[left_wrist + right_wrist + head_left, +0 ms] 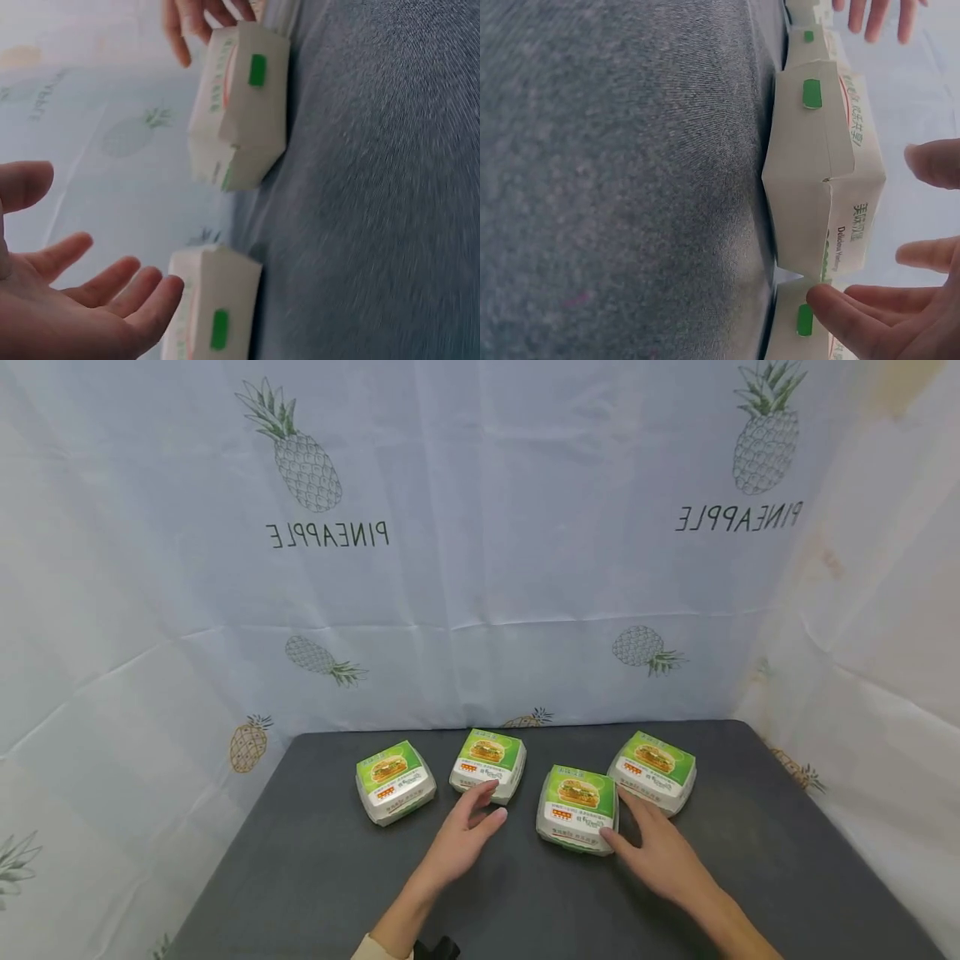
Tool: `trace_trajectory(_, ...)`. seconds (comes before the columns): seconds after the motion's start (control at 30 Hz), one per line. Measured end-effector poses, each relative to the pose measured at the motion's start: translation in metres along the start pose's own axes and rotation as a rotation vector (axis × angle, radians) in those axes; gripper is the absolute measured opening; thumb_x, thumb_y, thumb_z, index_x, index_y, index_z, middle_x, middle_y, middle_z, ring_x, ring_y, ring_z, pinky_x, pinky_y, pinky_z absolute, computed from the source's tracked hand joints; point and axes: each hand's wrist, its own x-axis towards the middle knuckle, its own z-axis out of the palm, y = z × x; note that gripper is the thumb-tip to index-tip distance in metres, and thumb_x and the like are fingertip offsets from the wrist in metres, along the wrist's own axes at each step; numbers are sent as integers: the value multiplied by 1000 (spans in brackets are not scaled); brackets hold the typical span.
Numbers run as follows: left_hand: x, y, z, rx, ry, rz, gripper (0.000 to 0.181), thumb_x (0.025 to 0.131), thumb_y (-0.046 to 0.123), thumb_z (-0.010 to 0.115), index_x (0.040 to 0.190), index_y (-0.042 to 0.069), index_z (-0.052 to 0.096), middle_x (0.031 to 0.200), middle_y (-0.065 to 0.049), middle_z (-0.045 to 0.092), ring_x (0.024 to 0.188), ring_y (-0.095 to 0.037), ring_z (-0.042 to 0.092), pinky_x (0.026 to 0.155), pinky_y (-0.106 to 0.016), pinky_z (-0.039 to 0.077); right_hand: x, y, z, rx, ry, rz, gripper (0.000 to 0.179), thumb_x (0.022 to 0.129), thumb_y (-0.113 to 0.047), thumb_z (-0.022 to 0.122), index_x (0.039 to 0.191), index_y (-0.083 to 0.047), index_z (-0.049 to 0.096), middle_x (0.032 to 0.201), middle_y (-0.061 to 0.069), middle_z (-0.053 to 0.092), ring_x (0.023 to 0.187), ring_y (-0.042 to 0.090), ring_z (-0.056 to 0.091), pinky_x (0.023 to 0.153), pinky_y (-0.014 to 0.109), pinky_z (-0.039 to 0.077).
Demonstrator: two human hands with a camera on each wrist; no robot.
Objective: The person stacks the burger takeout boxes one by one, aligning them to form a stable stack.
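Several burger boxes, white with green burger-printed tops, sit on a dark table. My right hand [663, 856] is beside the right edge of the front burger box [576, 810], thumb and fingertips overlapping that edge in the head view. In the right wrist view its fingers [855, 330] are spread apart and grip nothing. My left hand [459, 843] hovers just in front of the back middle burger box [487, 752], thumb apart from the loosely bent fingers. The left wrist view shows this left hand [97, 307] with nothing in it.
One burger box [396, 783] lies at the left, turned at an angle. Behind my right hand, another burger box [654, 768] stands close to the front one. A pineapple-print cloth [480, 568] hangs behind the dark table [315, 860] and along both sides.
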Motion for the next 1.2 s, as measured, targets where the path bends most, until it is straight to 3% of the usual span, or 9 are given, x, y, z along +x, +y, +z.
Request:
trace_trajectory(0.23,19,-8,19,9,-24,-28,54,106,30,58,151,4,45,153,-17,44,139,-39,42,110,-55,40,7,0,-2,113,-48,40,82,97,-55,63,156,-5,38,148,27,46,116,38,61,88,52,54)
trace_trajectory(0.4,27,-11,28,61,-128,-81,59,106,36,55,156,9,38,158,-18,34,141,-41,40,109,-60,38,10,3,0,145,-64,77,81,96,-53,66,156,-6,39,142,25,50,106,29,63,77,41,53)
trace_trajectory(0.5,30,-12,33,72,-173,-111,62,106,38,56,159,12,35,161,-19,28,142,-41,38,109,-60,38,12,5,1,176,-74,95,81,96,-51,68,156,-6,38,145,27,48,106,29,65,77,40,55)
trace_trajectory(0.67,39,-15,40,58,-180,-134,61,105,38,56,158,16,36,162,-18,28,142,-40,39,108,-58,40,16,5,3,248,-99,115,82,95,-49,69,156,-5,37,146,29,48,107,30,66,77,40,56)
trace_trajectory(0.93,52,-20,50,-2,-231,-104,60,108,28,54,161,13,31,158,-16,37,131,-37,52,99,-49,48,19,6,8,342,-129,151,79,95,-43,72,156,-7,38,143,27,50,112,34,65,79,41,58)
trace_trajectory(1.2,49,-20,52,104,-237,-55,56,108,21,51,159,5,32,158,-18,36,131,-32,52,99,-42,49,17,6,10,389,-151,153,78,95,-40,73,157,-9,38,144,26,50,112,33,65,77,39,57)
